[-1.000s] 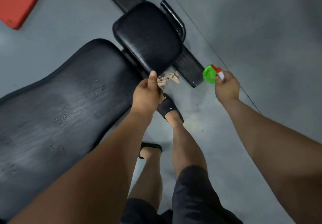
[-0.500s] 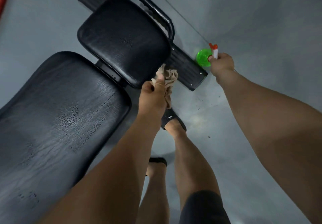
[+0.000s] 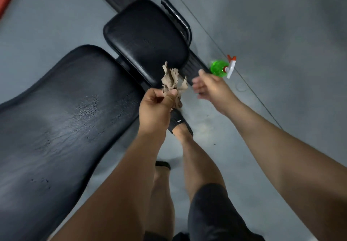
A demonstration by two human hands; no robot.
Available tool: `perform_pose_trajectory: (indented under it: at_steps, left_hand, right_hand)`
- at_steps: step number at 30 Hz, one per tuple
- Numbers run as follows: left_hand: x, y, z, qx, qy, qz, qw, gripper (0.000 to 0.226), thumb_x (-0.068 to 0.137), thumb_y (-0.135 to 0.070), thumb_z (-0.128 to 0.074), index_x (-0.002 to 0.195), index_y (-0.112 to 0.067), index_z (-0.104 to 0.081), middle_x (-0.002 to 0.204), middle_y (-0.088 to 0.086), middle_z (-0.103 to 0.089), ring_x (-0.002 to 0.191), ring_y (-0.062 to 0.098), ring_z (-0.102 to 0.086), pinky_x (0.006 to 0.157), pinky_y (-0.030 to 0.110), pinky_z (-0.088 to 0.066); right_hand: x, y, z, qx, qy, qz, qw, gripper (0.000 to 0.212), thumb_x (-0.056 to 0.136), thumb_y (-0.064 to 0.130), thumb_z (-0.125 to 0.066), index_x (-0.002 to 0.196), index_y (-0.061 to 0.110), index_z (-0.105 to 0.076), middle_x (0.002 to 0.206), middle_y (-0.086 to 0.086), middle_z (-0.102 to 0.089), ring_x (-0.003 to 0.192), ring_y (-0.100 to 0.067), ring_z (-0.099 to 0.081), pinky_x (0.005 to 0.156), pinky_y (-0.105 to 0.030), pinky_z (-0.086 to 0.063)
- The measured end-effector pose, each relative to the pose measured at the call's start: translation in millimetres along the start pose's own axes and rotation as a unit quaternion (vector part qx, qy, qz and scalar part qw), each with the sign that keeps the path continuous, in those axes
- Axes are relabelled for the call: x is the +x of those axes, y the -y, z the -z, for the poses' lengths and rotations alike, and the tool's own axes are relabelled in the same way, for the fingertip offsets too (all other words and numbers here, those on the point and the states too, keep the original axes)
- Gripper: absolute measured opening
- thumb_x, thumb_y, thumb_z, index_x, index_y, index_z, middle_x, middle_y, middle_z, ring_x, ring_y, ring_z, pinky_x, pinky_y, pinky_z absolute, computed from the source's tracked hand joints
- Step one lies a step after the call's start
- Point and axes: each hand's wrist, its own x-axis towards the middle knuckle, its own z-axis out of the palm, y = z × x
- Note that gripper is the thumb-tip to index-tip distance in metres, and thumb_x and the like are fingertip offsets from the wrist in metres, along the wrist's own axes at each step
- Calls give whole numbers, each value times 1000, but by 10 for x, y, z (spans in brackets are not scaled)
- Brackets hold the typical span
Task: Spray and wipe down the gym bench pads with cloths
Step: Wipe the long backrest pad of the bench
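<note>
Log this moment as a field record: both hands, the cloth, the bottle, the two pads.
left hand: grips the crumpled tan cloth
right hand: open, empty, blurred, short of the bottle
green spray bottle: on the grey floor by the bench foot, touched by neither hand
large pad: droplets and wet streaks
small pad: a few droplets, cloth not on it

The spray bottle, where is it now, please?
Head view, right of centre: the spray bottle sits on the floor beside the bench's base bar, beyond the right hand.
</note>
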Motion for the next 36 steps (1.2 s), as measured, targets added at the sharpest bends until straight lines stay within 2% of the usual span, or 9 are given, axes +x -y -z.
perform_pose_trajectory:
  at_steps: [4,6,10,15,19,23,29,33,36]
  left_hand:
    - [-265,-186,339,0,-8,-27,1000,22,95,-2,-68,81,-11,-53,74,3,-63,71,14,-60,71,25,-52]
    - [-402,-274,545,-19,-30,-37,999,16,97,-3,-65,85,-9,-56,73,1,-64,70,12,-60,70,23,-52]
    - [-626,-385,1003,-39,-50,-60,996,5,97,-4,-64,92,-4,-64,81,3,-68,76,11,-64,73,21,-52]
    - [-855,-309,1673,-68,-133,-52,987,14,96,-12,-67,97,-19,-79,119,-8,-71,110,3,-66,95,18,-52]
    - [-1100,-141,2224,-156,-219,-31,963,21,98,-17,-60,98,-24,-79,104,-4,-76,100,8,-69,100,37,-54]
    - [-1427,-35,2701,-239,-279,-15,930,24,87,-23,-47,90,-18,-70,99,15,-74,97,31,-70,99,55,-54]
    - [-1977,305,3505,-326,-306,-24,894,24,95,-13,-40,97,-4,-63,106,20,-72,107,27,-70,92,40,-59]
    - [-2373,632,3902,-280,-317,-16,906,15,98,-4,-44,98,4,-58,88,7,-68,88,9,-67,79,23,-59]
    - [-2612,858,4126,-299,-349,7,888,11,100,2,-53,97,-8,-56,84,-6,-63,73,-11,-63,62,6,-49]
  right_hand:
    - [-551,322,-409,-9,143,31,989,32,96,43,-65,102,12,-71,85,0,-69,81,-14,-64,74,-29,-52]
    - [-694,473,-607,-29,161,54,985,16,98,28,-66,102,13,-70,83,3,-66,78,-11,-60,74,-28,-48]
    - [-941,732,-1102,-104,203,80,970,10,96,28,-69,94,20,-73,83,6,-71,80,-9,-65,76,-29,-49]
    - [-1178,827,-1789,-172,249,88,949,17,83,38,-71,92,24,-76,96,1,-76,96,-16,-69,89,-38,-53]
    - [-1463,724,-2379,-186,292,82,935,13,99,21,-62,100,12,-71,108,-7,-75,108,-25,-69,107,-51,-49]
    - [-1895,488,-2987,-221,329,88,914,14,97,27,-64,87,17,-66,97,-4,-74,99,-21,-68,104,-45,-50]
    - [-2532,91,-3774,-311,410,44,856,47,99,52,-56,119,10,-64,119,-17,-71,113,-29,-69,102,-49,-54]
    - [-2798,-243,-4146,-379,433,57,816,7,99,15,-64,106,12,-65,97,-8,-75,97,-23,-72,102,-51,-54]
    - [-2930,-449,-4359,-371,429,73,820,16,96,-2,-61,99,12,-69,89,-5,-73,88,-20,-70,95,-44,-58]
